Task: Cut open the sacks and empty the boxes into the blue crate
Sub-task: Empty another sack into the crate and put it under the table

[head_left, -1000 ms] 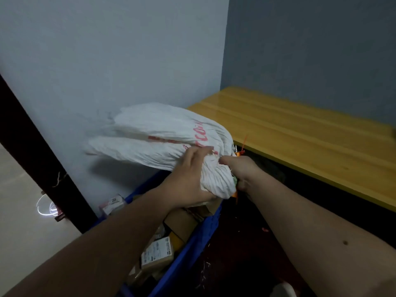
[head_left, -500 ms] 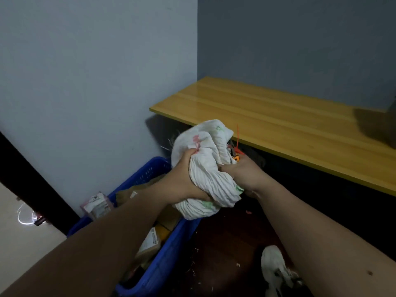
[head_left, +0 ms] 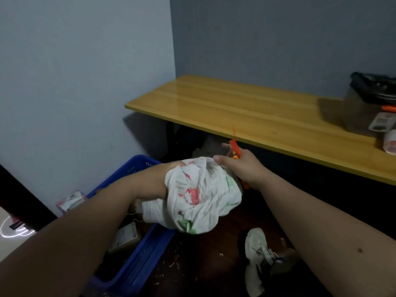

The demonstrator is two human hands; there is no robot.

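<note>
sack [head_left: 201, 198]: a second ago spread over the blue crate [head_left: 137, 264], now bunched into a ball beside it, apparently emptied | left hand [head_left: 171, 174]: buried in the cloth, clutching it | right hand [head_left: 240, 166]: thumb and forefinger extended, touching the sack, other fingers holding an orange cutter [head_left: 235, 150] | boxes [head_left: 125, 237] lie in the crate

A packet [head_left: 71, 202] beside the blue crate [head_left: 137, 168] reads "20".

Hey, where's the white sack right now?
In the head view the crumpled white sack sits mid-frame, bunched in the left hand beside the right hand, above the blue crate's right edge, below the wooden bench.
</note>
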